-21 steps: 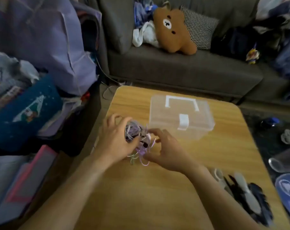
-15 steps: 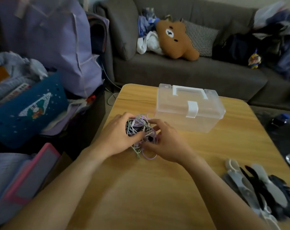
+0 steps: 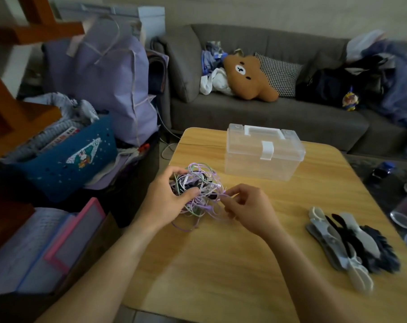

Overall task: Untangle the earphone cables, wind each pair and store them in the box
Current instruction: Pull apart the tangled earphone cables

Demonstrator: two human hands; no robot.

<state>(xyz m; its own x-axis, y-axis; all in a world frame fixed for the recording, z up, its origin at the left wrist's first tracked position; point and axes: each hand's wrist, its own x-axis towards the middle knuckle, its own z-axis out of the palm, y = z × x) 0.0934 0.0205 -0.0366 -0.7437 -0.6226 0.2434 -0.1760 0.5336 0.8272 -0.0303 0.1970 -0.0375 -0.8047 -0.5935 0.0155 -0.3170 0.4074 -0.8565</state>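
The tangle of earphone cables (image 3: 195, 190), thin lilac, green, white and black strands knotted into a loose ball, sits on the wooden table (image 3: 221, 264) near its left edge. The left hand (image 3: 167, 199) curls round its left side, thumb pressed into the knot; the right hand (image 3: 246, 208) pinches a lilac strand at its right. Just behind stands the clear plastic box (image 3: 263, 152), lid latched shut, nothing visible inside.

Box (image 3: 264, 153) behind cable tangle (image 3: 198, 187), on table (image 3: 221, 264).
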